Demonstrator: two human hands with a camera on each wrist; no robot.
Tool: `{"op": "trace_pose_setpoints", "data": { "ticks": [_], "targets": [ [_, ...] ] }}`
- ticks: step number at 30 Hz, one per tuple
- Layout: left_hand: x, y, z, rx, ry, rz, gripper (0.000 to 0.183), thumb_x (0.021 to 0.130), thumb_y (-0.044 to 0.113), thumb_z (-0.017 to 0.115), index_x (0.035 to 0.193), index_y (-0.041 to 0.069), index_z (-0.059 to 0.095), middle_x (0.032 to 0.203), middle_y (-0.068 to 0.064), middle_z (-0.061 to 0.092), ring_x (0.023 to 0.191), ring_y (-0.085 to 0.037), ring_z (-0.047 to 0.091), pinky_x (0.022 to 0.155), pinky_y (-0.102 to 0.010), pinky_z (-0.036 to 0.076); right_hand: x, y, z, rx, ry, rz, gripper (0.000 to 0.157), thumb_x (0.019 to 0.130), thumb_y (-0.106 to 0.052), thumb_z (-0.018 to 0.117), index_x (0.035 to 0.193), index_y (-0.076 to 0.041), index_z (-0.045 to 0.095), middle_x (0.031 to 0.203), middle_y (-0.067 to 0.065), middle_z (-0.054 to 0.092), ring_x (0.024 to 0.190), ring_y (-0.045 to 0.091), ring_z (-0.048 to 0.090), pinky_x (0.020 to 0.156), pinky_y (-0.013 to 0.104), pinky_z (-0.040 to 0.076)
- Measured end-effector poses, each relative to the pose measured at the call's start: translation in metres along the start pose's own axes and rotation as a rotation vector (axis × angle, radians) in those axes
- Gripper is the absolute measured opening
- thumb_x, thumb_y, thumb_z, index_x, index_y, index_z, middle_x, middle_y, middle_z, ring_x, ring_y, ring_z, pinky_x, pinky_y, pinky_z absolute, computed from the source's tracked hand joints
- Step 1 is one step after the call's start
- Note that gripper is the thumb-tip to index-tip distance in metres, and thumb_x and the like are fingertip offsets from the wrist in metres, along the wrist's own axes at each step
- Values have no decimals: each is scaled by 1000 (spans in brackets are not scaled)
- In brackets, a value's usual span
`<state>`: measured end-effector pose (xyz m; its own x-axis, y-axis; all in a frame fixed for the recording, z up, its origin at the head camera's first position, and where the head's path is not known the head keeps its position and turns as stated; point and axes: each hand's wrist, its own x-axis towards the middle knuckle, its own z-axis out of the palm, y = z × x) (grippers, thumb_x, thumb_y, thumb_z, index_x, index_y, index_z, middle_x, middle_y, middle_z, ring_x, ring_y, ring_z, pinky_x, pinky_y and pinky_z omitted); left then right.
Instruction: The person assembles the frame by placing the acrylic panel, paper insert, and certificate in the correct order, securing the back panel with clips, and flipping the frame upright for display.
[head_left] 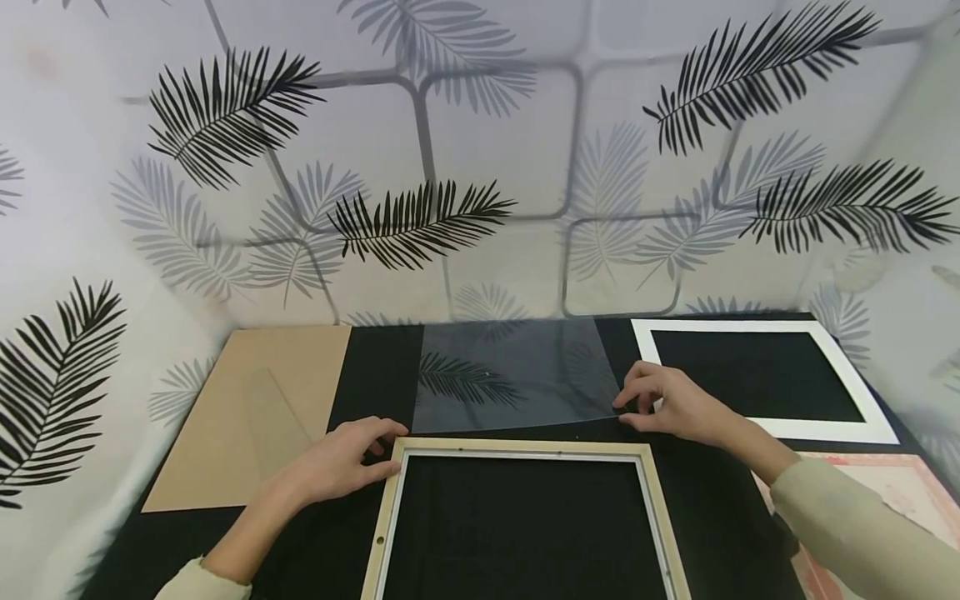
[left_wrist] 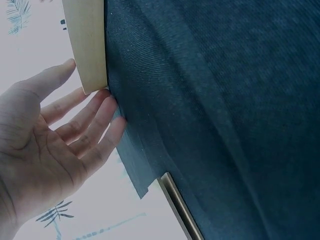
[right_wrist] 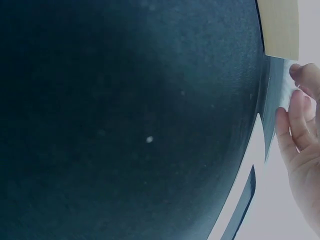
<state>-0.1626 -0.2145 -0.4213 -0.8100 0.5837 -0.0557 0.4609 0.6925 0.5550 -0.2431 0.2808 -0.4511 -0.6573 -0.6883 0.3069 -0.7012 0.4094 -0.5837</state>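
from my end of the link, i saw the person's right hand pinching the clear sheet between thumb and fingers, at the sheet's near right corner. that sheet lay along the middle of the bench's far edge, see-through enough that the black bench showed beneath it, with dark leaf shapes across its face. just on the near side of it i had the wooden frame, pale, with a lighter inner lip, in the middle of the bench and running out of the head view at the bottom. the left hand was at the frame's far left corner, fingers loosely bent, thumb and fingertips touching the wood (my left wrist view showed the palm uncurled). in the bench's far left corner i could see the tan board, a paler patch on it that i could not make out. the white mat sat in the far right corner, and the pink-edged sheet lay nearer me by the right edge, partly under the right sleeve. beyond the far edge hung a leaf-printed cloth.
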Motion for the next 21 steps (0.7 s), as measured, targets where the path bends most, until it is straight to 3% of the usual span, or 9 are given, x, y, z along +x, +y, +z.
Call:
{"op": "trace_pose_setpoints", "data": {
  "ticks": [8, 13, 21],
  "targets": [
    [3, -3, -2, -55, 45, -12, 37, 98, 20, 71, 128, 0, 63, 109, -5, 66, 92, -21, 67, 76, -35, 56, 0, -3, -1, -39, 27, -5, 23, 84, 2, 82, 100, -14, 78, 76, -16, 55, 59, 4, 49, 51, 23, 44],
    [9, -6, -3, -90, 100, -35, 33, 98, 18, 71, 124, -2, 65, 101, -4, 69, 83, -18, 67, 72, -33, 55, -1, -6, -2, -26, 22, 31, 20, 86, -1, 81, 100, -14, 76, 72, -16, 54, 55, 4, 48, 49, 23, 43],
    [24, -3, 0, -51, 154, -211, 34, 93, 24, 77, 117, 1, 69, 89, 1, 69, 78, -17, 64, 71, -40, 53, 0, -8, -2, -19, 49, 42, 24, 85, 3, 80, 102, -13, 76, 71, -15, 56, 53, 4, 49, 46, 24, 44]
  ]
}}
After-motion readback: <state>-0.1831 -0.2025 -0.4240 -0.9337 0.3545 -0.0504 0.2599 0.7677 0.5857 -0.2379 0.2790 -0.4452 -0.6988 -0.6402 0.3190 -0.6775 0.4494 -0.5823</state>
